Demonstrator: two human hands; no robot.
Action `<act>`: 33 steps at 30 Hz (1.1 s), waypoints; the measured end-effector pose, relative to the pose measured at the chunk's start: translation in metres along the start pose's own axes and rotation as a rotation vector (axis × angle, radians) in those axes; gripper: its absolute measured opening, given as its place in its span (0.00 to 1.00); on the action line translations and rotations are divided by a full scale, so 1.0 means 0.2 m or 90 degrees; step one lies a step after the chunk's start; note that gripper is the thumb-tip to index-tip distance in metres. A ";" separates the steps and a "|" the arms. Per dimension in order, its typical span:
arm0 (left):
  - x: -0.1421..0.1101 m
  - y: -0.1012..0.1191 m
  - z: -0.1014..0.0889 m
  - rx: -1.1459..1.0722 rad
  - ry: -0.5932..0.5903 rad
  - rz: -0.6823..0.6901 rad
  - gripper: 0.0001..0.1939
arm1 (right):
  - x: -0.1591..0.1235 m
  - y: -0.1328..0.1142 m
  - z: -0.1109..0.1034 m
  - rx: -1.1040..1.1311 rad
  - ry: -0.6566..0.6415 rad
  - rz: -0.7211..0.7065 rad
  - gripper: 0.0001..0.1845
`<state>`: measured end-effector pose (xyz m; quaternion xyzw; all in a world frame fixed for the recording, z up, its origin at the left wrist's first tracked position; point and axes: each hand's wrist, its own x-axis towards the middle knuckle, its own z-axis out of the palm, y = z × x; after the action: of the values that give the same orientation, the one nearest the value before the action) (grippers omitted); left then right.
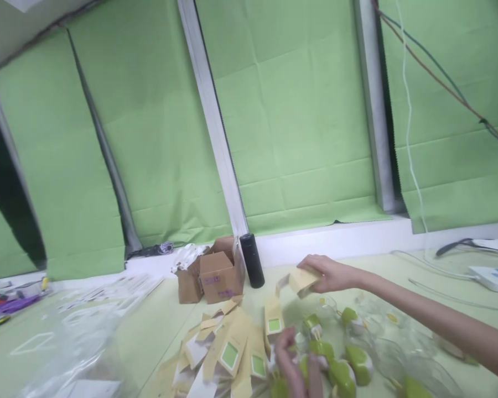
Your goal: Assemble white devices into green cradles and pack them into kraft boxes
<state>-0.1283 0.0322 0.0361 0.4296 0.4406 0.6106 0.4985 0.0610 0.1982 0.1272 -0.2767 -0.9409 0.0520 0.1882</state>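
Observation:
My right hand (326,273) reaches in from the right side and is closed around a small cream-yellow cardboard box (302,281), whose end flap hangs open to the left. Low in the middle, my left hand (292,362) is slightly blurred, its visible fingers apart among rounded green-and-white plastic pieces (342,376). Whether it touches one of them I cannot tell. Just left lies a heap of flattened cream-yellow boxes (232,345) with green squares on them. Another such box (273,318) lies between the heap and my right hand.
Clear plastic domes (390,354) spread at the lower right. A brown carton (221,279) and a black bottle (252,261) stand at the back. Clear plastic bags (87,348) lie on the left. A white device (493,278) with cables sits at the far right.

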 end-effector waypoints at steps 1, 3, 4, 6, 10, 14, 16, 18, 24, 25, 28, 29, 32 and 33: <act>0.02 0.05 0.03 0.016 0.085 0.029 0.23 | -0.07 -0.03 -0.05 0.017 -0.014 -0.014 0.30; 0.08 0.18 0.12 0.045 0.130 0.056 0.26 | -0.20 -0.11 -0.16 0.061 -0.060 -0.044 0.31; 0.11 0.25 0.17 0.086 0.089 0.062 0.26 | -0.25 -0.15 -0.21 0.090 -0.081 -0.054 0.31; 0.17 0.38 0.27 0.166 -0.079 0.009 0.31 | -0.32 -0.23 -0.30 0.144 -0.080 -0.048 0.30; 0.26 0.49 0.40 0.106 -0.201 -0.062 0.36 | -0.37 -0.28 -0.40 0.016 0.205 -0.010 0.25; 0.29 0.39 0.44 -0.157 -0.109 -0.032 0.21 | -0.40 -0.27 -0.32 -0.143 0.411 -0.074 0.25; 0.29 0.34 0.46 -0.195 -0.095 -0.040 0.17 | -0.41 -0.27 -0.22 -0.170 0.326 -0.135 0.36; 0.30 0.30 0.48 -0.220 -0.104 -0.059 0.14 | -0.41 -0.27 -0.13 -0.205 0.277 -0.182 0.39; 0.30 0.26 0.48 -0.237 -0.148 -0.076 0.09 | -0.44 -0.19 0.01 -0.197 0.355 -0.182 0.21; 0.30 0.26 0.48 -0.227 -0.156 -0.083 0.10 | -0.45 -0.18 0.02 -0.182 0.361 -0.169 0.19; 0.30 0.25 0.47 -0.188 -0.171 -0.075 0.13 | -0.46 -0.14 0.04 -0.129 0.388 -0.164 0.12; 0.30 0.25 0.47 -0.177 -0.174 -0.070 0.14 | -0.46 -0.13 0.05 -0.109 0.401 -0.169 0.11; 0.30 0.26 0.47 -0.160 -0.190 -0.066 0.16 | -0.46 -0.11 0.08 -0.050 0.432 -0.171 0.11; 0.30 0.26 0.47 -0.157 -0.195 -0.068 0.16 | -0.45 -0.11 0.08 -0.036 0.434 -0.168 0.11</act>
<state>-0.0577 0.0963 0.1145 0.4293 0.3035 0.5600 0.6404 0.1145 0.1312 0.0868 -0.1596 -0.8526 -0.0939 0.4886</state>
